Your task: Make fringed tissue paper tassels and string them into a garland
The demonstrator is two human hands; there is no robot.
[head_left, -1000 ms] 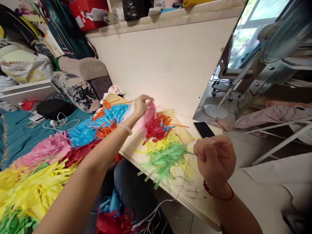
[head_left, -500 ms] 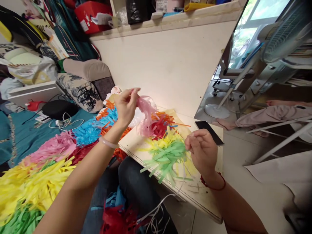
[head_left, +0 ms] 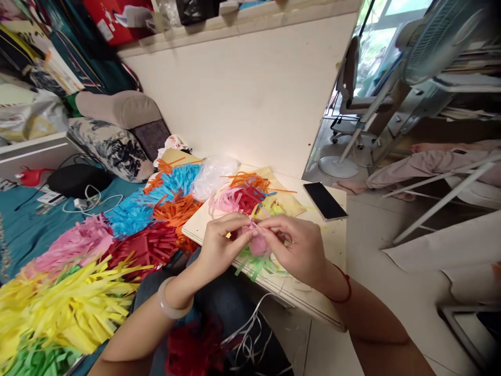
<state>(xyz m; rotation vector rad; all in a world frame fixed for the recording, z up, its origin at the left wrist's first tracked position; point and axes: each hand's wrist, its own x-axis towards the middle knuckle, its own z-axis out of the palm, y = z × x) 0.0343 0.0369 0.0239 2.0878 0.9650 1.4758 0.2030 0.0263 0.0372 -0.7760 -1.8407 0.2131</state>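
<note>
My left hand [head_left: 221,241] and my right hand [head_left: 294,248] meet over the near edge of a small wooden board [head_left: 313,297]. Both pinch a bundle of pink paper strips [head_left: 257,243] between thumbs and fingers. Under the hands lie green strips [head_left: 254,266]; behind them are pink, red, orange and yellow strips [head_left: 245,196]. A crumpled clear plastic bag [head_left: 213,175] rests at the board's far left.
A black phone [head_left: 324,201] lies on the board's right corner. Heaps of fringed paper in blue [head_left: 156,201], red, pink and yellow [head_left: 66,303] cover the bed at left. White cord [head_left: 250,334] hangs below the board. A person's legs [head_left: 426,164] and a standing fan [head_left: 426,42] are at right.
My left hand came down from the raised pink bundle near the bag to the board's near edge. My right hand moved left to meet it. Both now pinch the pink strips.
</note>
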